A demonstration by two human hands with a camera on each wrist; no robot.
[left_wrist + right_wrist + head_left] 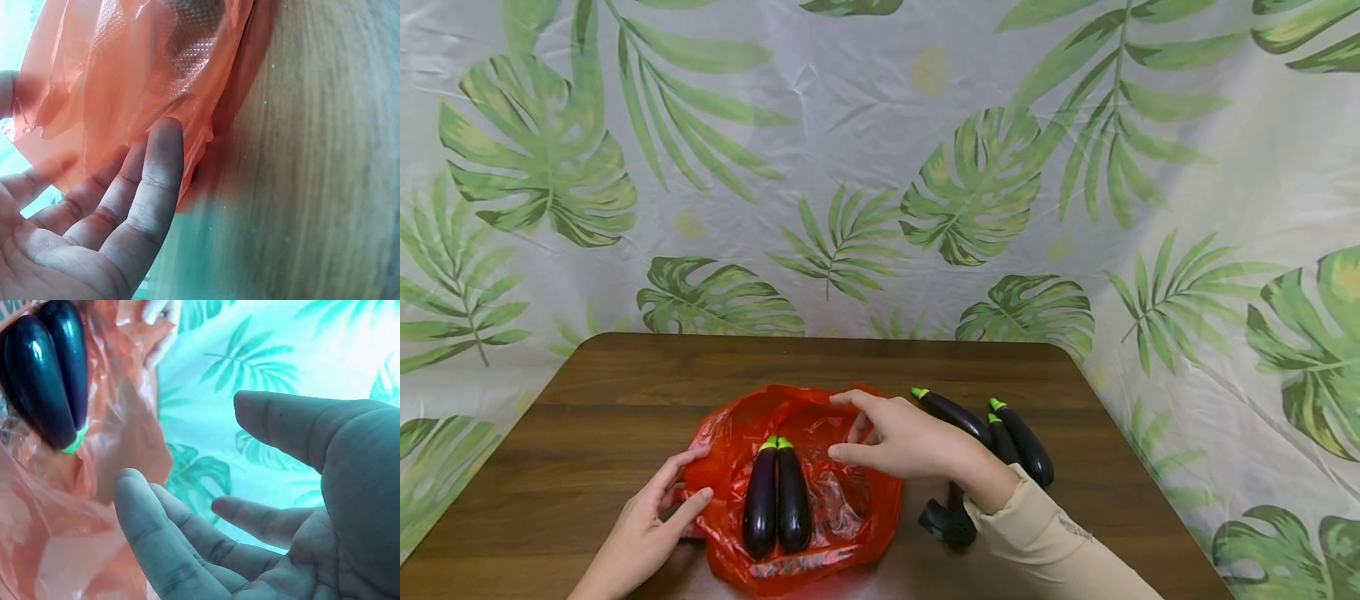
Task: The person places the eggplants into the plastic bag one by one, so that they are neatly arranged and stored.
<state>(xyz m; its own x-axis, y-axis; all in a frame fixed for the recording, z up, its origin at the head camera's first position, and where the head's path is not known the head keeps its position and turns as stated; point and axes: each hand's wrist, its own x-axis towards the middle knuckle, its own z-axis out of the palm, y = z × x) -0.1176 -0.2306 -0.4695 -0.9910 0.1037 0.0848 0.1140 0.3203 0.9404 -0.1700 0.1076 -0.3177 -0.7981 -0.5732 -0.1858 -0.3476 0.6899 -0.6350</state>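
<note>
Two dark eggplants (776, 500) with green stems lie side by side on an opened red plastic bag (880, 521); the right wrist view shows the same eggplants (44, 375). My left hand (643, 521) touches the bag's left edge, fingers spread and slightly bent; in the left wrist view its fingers (164, 162) rest against the thin red plastic (106, 81). Over the bag's upper right part is my right hand (902, 437), thumb and fingers apart, holding nothing. The right wrist view shows this hand (269, 506) beside the bag (119, 444).
Several more eggplants (1022, 442) lie on the brown table (625, 375) to the right of the bag, partly behind the right forearm. A small black object (947, 523) sits near the right sleeve (1045, 533). A leaf-patterned cloth (850, 108) hangs behind the table.
</note>
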